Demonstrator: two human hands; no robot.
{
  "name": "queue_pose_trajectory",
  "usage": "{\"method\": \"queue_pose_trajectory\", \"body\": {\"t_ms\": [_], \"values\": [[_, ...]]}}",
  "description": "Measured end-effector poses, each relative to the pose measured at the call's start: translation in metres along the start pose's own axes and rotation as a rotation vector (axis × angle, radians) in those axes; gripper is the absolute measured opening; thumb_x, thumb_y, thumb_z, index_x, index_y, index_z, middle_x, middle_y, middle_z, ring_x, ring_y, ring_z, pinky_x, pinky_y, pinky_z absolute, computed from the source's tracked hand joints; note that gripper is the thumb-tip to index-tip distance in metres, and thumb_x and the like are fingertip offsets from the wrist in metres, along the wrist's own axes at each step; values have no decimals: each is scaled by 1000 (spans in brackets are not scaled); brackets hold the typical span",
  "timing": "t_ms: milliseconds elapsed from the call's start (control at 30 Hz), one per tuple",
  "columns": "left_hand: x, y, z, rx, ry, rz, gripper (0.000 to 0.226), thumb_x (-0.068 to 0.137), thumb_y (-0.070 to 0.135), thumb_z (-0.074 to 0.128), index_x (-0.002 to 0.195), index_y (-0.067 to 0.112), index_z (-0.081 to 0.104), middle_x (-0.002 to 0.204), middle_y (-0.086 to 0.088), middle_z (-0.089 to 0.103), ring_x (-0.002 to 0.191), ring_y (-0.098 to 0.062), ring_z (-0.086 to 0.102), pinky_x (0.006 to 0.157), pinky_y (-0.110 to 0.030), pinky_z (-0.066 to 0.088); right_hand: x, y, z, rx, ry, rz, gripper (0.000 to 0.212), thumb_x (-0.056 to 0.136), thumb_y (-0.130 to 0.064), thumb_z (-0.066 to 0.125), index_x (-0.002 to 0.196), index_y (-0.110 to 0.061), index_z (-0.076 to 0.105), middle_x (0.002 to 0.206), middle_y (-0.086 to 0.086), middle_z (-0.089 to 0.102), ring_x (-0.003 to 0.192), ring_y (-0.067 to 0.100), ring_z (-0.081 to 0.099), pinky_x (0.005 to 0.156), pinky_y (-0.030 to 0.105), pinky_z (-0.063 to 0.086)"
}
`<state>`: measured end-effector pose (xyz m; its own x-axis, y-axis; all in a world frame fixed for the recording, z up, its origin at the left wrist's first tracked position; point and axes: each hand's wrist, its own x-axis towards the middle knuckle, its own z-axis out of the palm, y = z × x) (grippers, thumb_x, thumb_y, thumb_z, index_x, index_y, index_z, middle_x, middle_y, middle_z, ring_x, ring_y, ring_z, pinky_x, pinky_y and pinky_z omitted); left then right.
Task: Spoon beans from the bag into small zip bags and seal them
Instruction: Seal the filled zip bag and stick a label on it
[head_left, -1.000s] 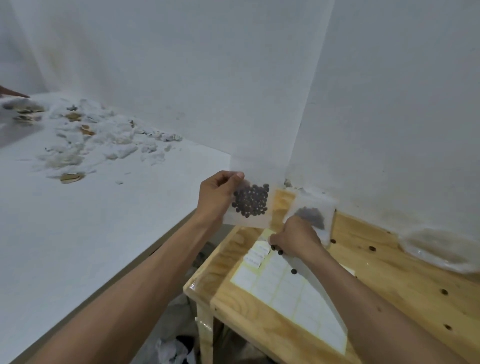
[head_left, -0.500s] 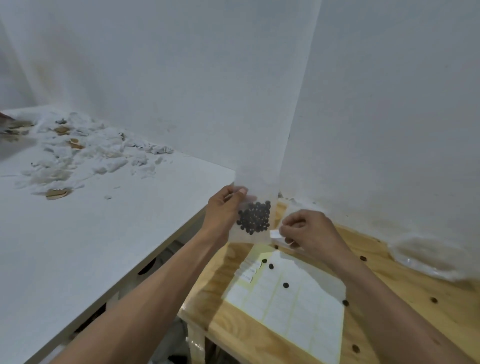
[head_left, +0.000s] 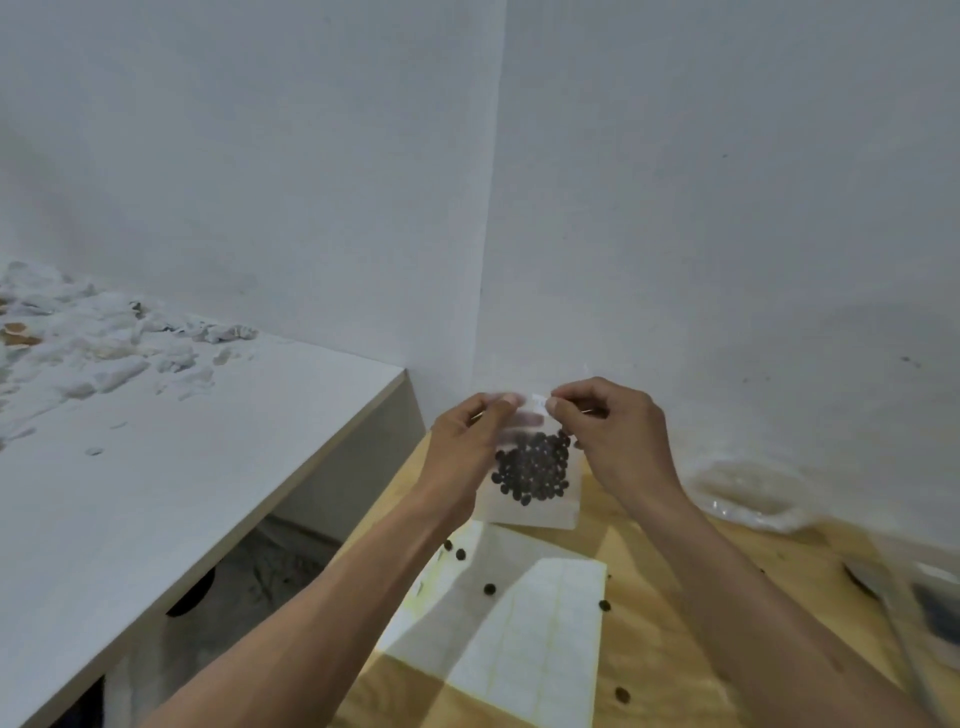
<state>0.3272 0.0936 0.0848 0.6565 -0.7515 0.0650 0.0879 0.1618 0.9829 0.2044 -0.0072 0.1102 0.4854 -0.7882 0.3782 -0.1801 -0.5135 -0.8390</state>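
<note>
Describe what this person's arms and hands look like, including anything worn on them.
Both forearms are bare with no sleeves in view. The left hand and right hand wear no gloves; no rings, watch or bands show. Fingernails look short and unpainted.

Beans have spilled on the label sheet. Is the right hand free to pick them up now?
Probably not yet: the right hand and left hand both pinch the small zip bag top. Nothing covers the loose beans below.
</note>
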Motion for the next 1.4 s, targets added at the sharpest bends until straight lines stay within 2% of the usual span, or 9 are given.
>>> {"method": "queue_pose_trajectory", "body": {"t_ms": [333, 567, 700, 800, 933, 1033, 1133, 1267, 1400], "values": [[0, 5, 22, 34, -20, 16, 23, 90, 28, 75, 103, 9, 75, 94, -2, 80, 89, -14, 76, 91, -36, 54, 3, 3, -13, -86, 58, -35, 5, 88, -26, 76, 89, -22, 79, 82, -13, 75, 79, 4, 70, 82, 36, 58], [-1, 4, 30, 47, 13, 17, 17, 93, 21, 72, 100, 6, 75, 91, -1, 80, 87, -11, 76, 84, -31, 50, 1, 8, -16, -122, 96, -58, 7, 87, -33, 77, 91, -26, 77, 84, -15, 74, 78, 5, 69, 77, 40, 59], [-3, 3, 34, 14, 10, -1, 18, 93, 22, 71, 100, 5, 75, 93, -3, 80, 90, -14, 76, 98, -41, 51, -5, 14, -19, -175, 202, -47, 42, 83, -46, 79, 117, -27, 64, 110, -13, 61, 90, 6, 60, 79, 30, 52], [-4, 2, 38, -19, 6, -2, 19, 93, 21, 71, 101, 4, 74, 94, -5, 80, 92, -19, 76, 102, -49, 51, -6, 17, -25, -18, 173, 105, 65, 79, -52, 80, 131, -25, 53, 118, -12, 56, 102, 6, 58, 83, 23, 46], [-4, 3, 45, -13, -22, 4, 17, 92, 21, 72, 97, 5, 74, 93, -7, 80, 93, -23, 76, 101, -51, 53, -2, 22, -34, 266, 5, 243, 37, 80, -45, 81, 97, -13, 76, 91, -9, 75, 89, 4, 68, 79, 20, 47], [-4, 4, 51, -27, -33, 1, 18, 90, 22, 75, 96, 5, 76, 93, -9, 80, 92, -26, 76, 100, -49, 54, -3, 22, -39, 366, -5, 225, 34, 83, -36, 81, 82, -3, 75, 74, -12, 73, 73, 0, 66, 78, 21, 48], [-3, 2, 55, -28, -44, 21, 18, 91, 21, 75, 98, 4, 77, 92, -11, 79, 87, -25, 77, 94, -43, 58, -4, 21, -43, 413, -12, 243, 26, 81, -37, 83, 79, -12, 78, 77, -2, 73, 73, 7, 67, 76, 24, 52], [-3, -3, 59, -16, -46, 60, 18, 91, 19, 75, 96, 2, 78, 92, -14, 79, 87, -25, 76, 88, -36, 58, -5, 22, -44, 390, -24, 249, 23, 80, -38, 84, 82, -15, 81, 90, 16, 76, 78, 18, 68, 84, 39, 56], [-5, -6, 66, -1, -30, 108, 13, 91, 15, 75, 89, 3, 79, 82, -15, 77, 78, -24, 72, 83, -30, 59, -3, 26, -45, 356, 33, 243, 17, 84, -29, 81, 71, -18, 78, 67, -15, 72, 66, 1, 62, 72, 22, 46]]}}
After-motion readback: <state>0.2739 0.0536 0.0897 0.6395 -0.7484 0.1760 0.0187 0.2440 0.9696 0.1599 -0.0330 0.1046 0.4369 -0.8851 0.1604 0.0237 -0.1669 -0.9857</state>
